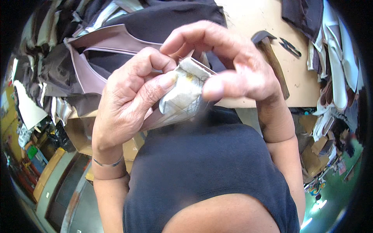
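Both my hands hold up a shoe upper (182,93) in front of my body, its whitish inner side facing me. A yellowish stain and loose dark threads show on it, and a strip of mauve shows along its lower left. My left hand (124,93) pinches its left edge between thumb and bent forefinger. My right hand (244,66) arches over the top, the thumb across the right edge and other fingers behind; the thumb is blurred. What those rear fingers touch is partly hidden. Beyond my left hand lies a similar mauve upper (87,70) with an open middle.
A hammer (274,62) and dark thread snips (290,47) lie on the tan worktable (252,17) beyond my right hand. Dark cloth (175,19) and stacked pieces cover the left side. More light and dark pieces (338,58) hang over the right edge. Below left stands a cardboard box (79,136).
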Action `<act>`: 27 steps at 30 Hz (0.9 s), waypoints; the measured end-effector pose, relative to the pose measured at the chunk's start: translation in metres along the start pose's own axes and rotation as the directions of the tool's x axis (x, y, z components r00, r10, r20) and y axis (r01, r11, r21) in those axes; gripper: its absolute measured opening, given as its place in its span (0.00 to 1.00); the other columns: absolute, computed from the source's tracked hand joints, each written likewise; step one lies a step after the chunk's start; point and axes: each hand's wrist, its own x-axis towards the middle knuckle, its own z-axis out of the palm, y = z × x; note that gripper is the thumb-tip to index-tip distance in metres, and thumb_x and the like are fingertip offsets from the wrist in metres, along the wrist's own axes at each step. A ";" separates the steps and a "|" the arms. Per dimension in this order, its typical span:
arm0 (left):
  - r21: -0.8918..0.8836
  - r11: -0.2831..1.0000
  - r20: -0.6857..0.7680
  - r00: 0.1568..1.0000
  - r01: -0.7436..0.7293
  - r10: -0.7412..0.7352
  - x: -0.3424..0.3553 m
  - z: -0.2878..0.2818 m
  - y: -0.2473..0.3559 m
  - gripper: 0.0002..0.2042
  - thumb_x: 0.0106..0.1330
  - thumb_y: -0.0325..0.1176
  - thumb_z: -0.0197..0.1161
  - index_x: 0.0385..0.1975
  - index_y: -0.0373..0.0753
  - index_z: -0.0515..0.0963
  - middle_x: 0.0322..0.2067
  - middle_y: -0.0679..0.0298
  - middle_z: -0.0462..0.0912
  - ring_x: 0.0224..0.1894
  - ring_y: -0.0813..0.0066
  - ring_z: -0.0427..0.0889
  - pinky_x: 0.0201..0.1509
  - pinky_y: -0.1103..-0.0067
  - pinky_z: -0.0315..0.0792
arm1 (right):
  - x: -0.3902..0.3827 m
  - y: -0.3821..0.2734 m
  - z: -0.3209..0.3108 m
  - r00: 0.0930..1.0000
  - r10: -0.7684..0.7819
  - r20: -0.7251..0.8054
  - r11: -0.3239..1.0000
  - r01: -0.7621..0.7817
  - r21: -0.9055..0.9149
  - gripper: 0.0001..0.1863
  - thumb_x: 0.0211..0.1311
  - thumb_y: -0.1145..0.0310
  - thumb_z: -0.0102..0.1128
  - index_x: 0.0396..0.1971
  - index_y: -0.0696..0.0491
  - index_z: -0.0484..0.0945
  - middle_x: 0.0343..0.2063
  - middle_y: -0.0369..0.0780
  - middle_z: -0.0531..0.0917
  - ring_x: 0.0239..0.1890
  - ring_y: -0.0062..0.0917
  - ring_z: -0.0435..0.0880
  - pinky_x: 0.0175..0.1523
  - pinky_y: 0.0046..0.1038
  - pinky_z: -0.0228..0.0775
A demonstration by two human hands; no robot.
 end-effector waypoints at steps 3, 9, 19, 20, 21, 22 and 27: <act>0.152 0.986 -0.021 0.998 0.067 -0.064 -0.008 -0.006 0.014 0.09 0.61 0.31 0.53 0.34 0.30 0.69 0.31 0.64 0.73 0.35 0.83 0.70 0.41 0.87 0.63 | 0.001 -0.007 0.011 0.996 0.081 -0.027 0.992 -0.078 0.099 0.28 0.44 0.65 0.61 0.47 0.61 0.66 0.40 0.39 0.73 0.40 0.19 0.73 0.47 0.20 0.64; -0.010 1.000 0.053 0.999 0.013 -0.013 -0.031 -0.011 -0.003 0.17 0.49 0.32 0.66 0.37 0.32 0.73 0.27 0.68 0.75 0.27 0.87 0.70 0.32 0.88 0.67 | -0.005 -0.002 0.025 0.969 0.057 -0.242 0.998 -0.048 0.045 0.19 0.49 0.70 0.57 0.42 0.60 0.69 0.35 0.37 0.75 0.38 0.17 0.73 0.45 0.19 0.64; 0.054 0.996 -0.011 0.998 0.064 -0.063 -0.028 0.009 -0.008 0.10 0.48 0.21 0.64 0.30 0.31 0.73 0.23 0.68 0.74 0.25 0.86 0.72 0.30 0.88 0.69 | -0.035 -0.022 0.045 0.908 -0.418 0.019 0.306 0.160 -0.938 0.24 0.33 0.76 0.66 0.38 0.55 0.73 0.29 0.39 0.78 0.31 0.31 0.76 0.43 0.35 0.63; 0.095 0.994 0.001 0.999 0.053 -0.053 -0.026 0.009 -0.008 0.10 0.48 0.21 0.63 0.30 0.31 0.73 0.23 0.68 0.74 0.25 0.86 0.72 0.30 0.88 0.69 | -0.038 -0.021 0.048 0.922 -0.386 -0.034 0.359 0.116 -0.926 0.24 0.33 0.78 0.66 0.39 0.56 0.73 0.28 0.39 0.78 0.30 0.29 0.76 0.41 0.33 0.64; 0.148 0.989 0.018 0.999 0.025 -0.028 -0.026 0.011 -0.007 0.10 0.48 0.21 0.63 0.30 0.31 0.73 0.23 0.68 0.74 0.25 0.86 0.72 0.30 0.87 0.69 | -0.041 -0.021 0.051 0.930 -0.357 -0.084 0.411 0.076 -0.909 0.25 0.33 0.79 0.65 0.39 0.56 0.73 0.28 0.39 0.78 0.28 0.28 0.76 0.39 0.31 0.65; 0.199 0.980 0.036 0.999 -0.003 -0.004 -0.025 0.012 -0.006 0.10 0.47 0.20 0.63 0.30 0.31 0.73 0.23 0.67 0.74 0.25 0.86 0.72 0.30 0.87 0.69 | -0.043 -0.020 0.054 0.941 -0.304 -0.149 0.497 0.023 -0.867 0.25 0.33 0.81 0.65 0.40 0.56 0.73 0.28 0.39 0.77 0.27 0.27 0.75 0.36 0.29 0.65; -0.011 0.997 0.069 0.995 0.078 -0.077 -0.024 0.012 -0.012 0.06 0.54 0.24 0.59 0.30 0.31 0.73 0.22 0.70 0.72 0.24 0.88 0.69 0.28 0.88 0.66 | -0.042 -0.011 0.058 0.900 -0.378 -0.219 0.594 0.054 -0.803 0.26 0.33 0.86 0.62 0.41 0.58 0.72 0.29 0.40 0.77 0.23 0.23 0.74 0.30 0.23 0.65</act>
